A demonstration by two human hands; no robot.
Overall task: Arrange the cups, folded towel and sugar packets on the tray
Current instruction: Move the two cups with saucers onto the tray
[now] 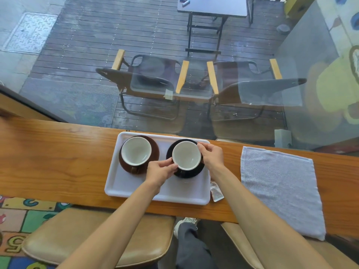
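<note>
A white tray [124, 188] lies on the wooden counter. On its far left stands an empty brown cup [136, 151] on a brown saucer [154, 152]. To the right stands an empty black cup [186, 155] on a black saucer [189, 174]. My left hand [160, 171] grips the black cup's near-left rim, and my right hand [212, 155] grips its right side. A pale grey towel [279, 189] lies spread flat on the counter to the right of the tray. Sugar packets [216, 192] lie beside the tray's near right corner, off the tray.
The wooden counter [58, 162] runs left to right against a glass window. Two tan stools [97, 235] sit under its near edge. Outside the glass are chairs and a table.
</note>
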